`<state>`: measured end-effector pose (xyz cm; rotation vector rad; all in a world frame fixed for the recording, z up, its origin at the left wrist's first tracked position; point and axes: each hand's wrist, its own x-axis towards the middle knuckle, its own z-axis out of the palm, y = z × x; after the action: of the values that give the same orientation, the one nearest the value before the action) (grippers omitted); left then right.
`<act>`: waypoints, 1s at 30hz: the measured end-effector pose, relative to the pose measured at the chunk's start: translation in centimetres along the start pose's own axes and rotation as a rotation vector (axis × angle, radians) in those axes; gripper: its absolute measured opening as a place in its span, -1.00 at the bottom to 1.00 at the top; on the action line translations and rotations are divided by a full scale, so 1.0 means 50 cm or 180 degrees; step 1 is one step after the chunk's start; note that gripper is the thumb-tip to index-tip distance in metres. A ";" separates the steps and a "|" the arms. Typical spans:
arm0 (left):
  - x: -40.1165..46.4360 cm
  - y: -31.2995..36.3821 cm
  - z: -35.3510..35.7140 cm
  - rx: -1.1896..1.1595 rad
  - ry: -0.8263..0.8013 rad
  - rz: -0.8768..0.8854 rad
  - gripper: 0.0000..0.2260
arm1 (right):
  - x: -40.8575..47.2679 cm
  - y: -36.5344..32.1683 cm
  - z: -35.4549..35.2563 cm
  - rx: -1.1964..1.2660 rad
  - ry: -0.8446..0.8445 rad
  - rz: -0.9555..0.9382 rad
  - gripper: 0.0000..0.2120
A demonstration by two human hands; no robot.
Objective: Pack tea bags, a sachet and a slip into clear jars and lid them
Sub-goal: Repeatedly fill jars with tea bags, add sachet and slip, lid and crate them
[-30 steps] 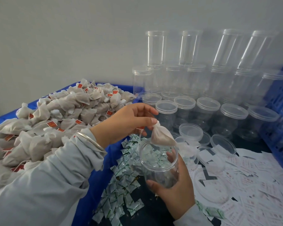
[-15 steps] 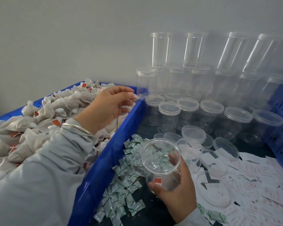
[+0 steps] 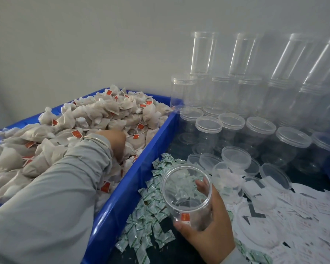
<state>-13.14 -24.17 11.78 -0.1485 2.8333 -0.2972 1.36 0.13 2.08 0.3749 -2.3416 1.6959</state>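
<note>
While the jar is kept: one tea bag was dropped into the jar [image 3: 187, 195]
Left hand [image 3: 116, 143]: moved into tea bag pile [image 3: 95, 119], fingers hidden
Right hand [image 3: 208, 223]: gripped around jar
Meaning: more bags needed

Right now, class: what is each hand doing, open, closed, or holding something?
Left hand: buried in the tea bags in the blue bin; fingers hidden, cannot be told.
Right hand: holding the clear jar, fingers and thumb wrapped around it.
</note>
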 end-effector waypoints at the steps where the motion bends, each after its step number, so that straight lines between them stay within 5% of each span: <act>1: -0.001 -0.002 0.004 -0.0052 0.0000 -0.0019 -0.54 | -0.001 0.001 0.003 0.0020 -0.0012 0.0007 -0.02; 10: 0.013 -0.019 0.004 -0.0884 0.0676 -0.0057 -0.81 | -0.016 0.039 0.011 0.0303 0.0107 0.0144 0.03; 15: -0.012 0.003 -0.033 -0.3049 0.1140 0.0177 -0.85 | -0.017 0.043 0.012 0.0565 0.0113 0.0255 -0.03; 17: -0.038 0.020 -0.054 -0.4519 0.0760 0.0556 -0.93 | -0.019 0.042 0.012 0.0608 0.0081 0.0270 0.00; 19: -0.067 0.034 -0.066 -0.5205 0.0320 0.1045 -0.92 | -0.019 0.037 0.013 0.0661 0.0023 0.0251 -0.02; 30: -0.142 0.096 -0.065 -0.5103 -0.1264 0.2571 -0.88 | -0.014 0.033 0.012 0.0810 0.0015 0.0138 -0.05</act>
<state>-7.68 -17.93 15.72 0.5280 1.7932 1.8403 1.46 0.09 0.16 0.3650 -2.1488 2.0192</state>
